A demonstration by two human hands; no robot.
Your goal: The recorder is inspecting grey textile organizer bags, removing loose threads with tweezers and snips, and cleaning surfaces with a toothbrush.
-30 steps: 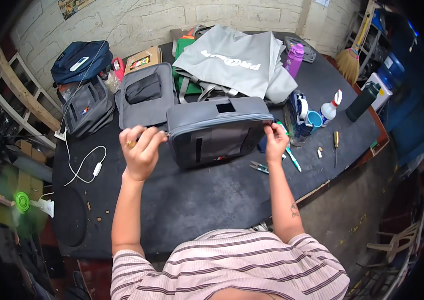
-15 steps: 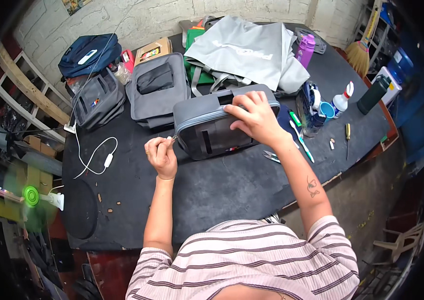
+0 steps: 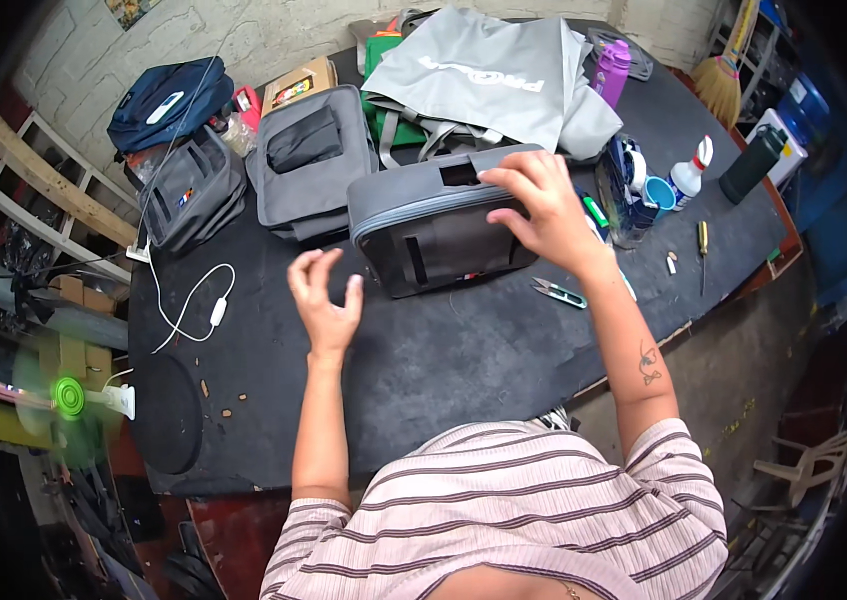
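Near the middle of the frame, a grey bag (image 3: 444,225) stands on a black table (image 3: 464,350). Its long side runs left to right, a little tilted, and its dark front faces the person.

The right hand (image 3: 542,205) rests on the top right of the bag, with fingers bent and spread across the top edge. The left hand (image 3: 326,300) is in the air just left of the bag and holds nothing. Its fingers are curled and apart, and it does not touch the bag.

Below the bag the table is bare, so there is open room between the bag and the table's near edge. The right edge of the table is close to the small things there.

I count one more grey bag (image 3: 309,165) lying flat at the upper left, touching the first one. One dark blue bag (image 3: 169,100) sits farther left. One light grey cloth bag (image 3: 494,70) lies at the top. One pair of small snips (image 3: 559,292) lies just right of the bag. One white cord (image 3: 194,305) curls at the left. One purple bottle (image 3: 612,70) stands at the upper right.
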